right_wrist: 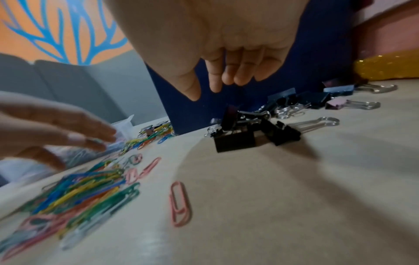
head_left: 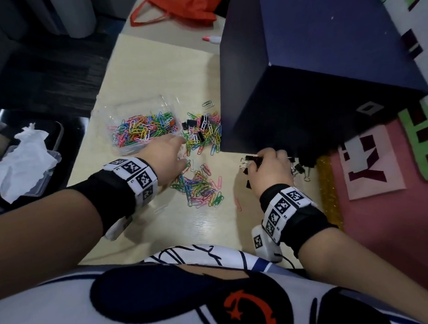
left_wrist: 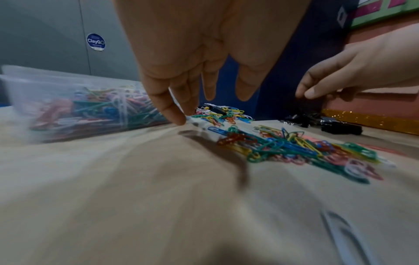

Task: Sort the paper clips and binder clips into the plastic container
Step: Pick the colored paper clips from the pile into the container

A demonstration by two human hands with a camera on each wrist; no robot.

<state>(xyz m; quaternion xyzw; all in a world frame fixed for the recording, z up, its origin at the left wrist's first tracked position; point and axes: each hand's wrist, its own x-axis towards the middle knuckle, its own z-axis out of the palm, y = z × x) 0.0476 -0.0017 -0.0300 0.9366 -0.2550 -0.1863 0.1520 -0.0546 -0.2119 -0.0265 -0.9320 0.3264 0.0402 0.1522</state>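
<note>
A clear plastic container (head_left: 121, 112) at the table's left holds many coloured paper clips (left_wrist: 95, 111). Just right of it lies a mixed heap of paper clips and black binder clips (head_left: 202, 131). A second heap of paper clips (head_left: 200, 187) lies nearer me. My left hand (head_left: 174, 152) hovers between the container and the heaps, its fingers (left_wrist: 174, 114) relaxed, pointing down and empty. My right hand (head_left: 270, 167) hangs over a cluster of black binder clips (right_wrist: 238, 139) by the blue box's corner, fingers (right_wrist: 215, 84) loosely curled, holding nothing.
A large dark blue box (head_left: 314, 70) stands at the right, close behind the clips. More binder clips (head_left: 301, 169) lie along its base. A single pink clip (right_wrist: 180, 204) lies apart. A red bag (head_left: 182, 7) and a crumpled tissue on a lid (head_left: 27, 161) sit farther off.
</note>
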